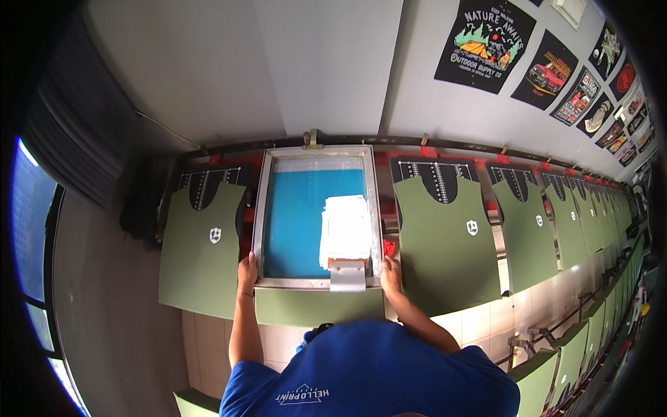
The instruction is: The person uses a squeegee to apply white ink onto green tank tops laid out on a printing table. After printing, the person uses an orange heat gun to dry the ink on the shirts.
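Note:
A screen printing frame [258, 208] with a metal rim and a blue mesh lies in front of me. My left hand [246, 272] is closed on its near left corner, and my right hand [391, 275] grips the near right corner. White ink [346, 226] covers the right part of the mesh. A squeegee [347, 276] with a metal handle rests over the frame's near edge, close to my right hand. Below the frame, the lower part of a green shirt panel [319, 307] sticks out toward me; the rest of it is hidden.
Green shirt panels with a small white emblem [472, 228] lie on black boards left [201, 250] and right [448, 264]. More line up along the rail [455, 144] to the right. Another row [570, 354] stands at lower right. Printed posters [484, 45] hang on the wall.

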Demonstrator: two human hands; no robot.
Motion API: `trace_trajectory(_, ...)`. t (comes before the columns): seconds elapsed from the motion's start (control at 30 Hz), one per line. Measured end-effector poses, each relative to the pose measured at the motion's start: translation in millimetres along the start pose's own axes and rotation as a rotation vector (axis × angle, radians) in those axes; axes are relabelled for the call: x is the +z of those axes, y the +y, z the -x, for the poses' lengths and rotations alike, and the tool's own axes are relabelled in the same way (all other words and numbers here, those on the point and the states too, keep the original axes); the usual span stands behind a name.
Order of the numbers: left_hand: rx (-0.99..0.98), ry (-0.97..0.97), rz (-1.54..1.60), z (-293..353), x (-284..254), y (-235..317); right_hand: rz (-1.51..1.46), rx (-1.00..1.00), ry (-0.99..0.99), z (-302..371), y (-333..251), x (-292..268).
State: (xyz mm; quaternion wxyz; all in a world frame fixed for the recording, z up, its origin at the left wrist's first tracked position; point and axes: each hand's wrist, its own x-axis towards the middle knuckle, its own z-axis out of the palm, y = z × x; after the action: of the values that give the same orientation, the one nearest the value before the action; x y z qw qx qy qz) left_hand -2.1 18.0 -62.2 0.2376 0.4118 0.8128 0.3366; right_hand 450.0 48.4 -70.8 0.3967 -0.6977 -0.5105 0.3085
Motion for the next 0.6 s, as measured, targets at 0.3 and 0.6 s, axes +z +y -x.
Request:
trace_trajectory(0.3, 0.244, 0.183, -0.161, 9.1, -7.7, 14.9, -0.295, 0.12, 0.009, 2.2, -7.6, 7.7)
trace_trajectory(0.6, -0.049, 0.111, 0.126, 71.9, -8.4, 75.2, -0.173, 0.128, 0.074, -14.6, -17.0, -53.6)
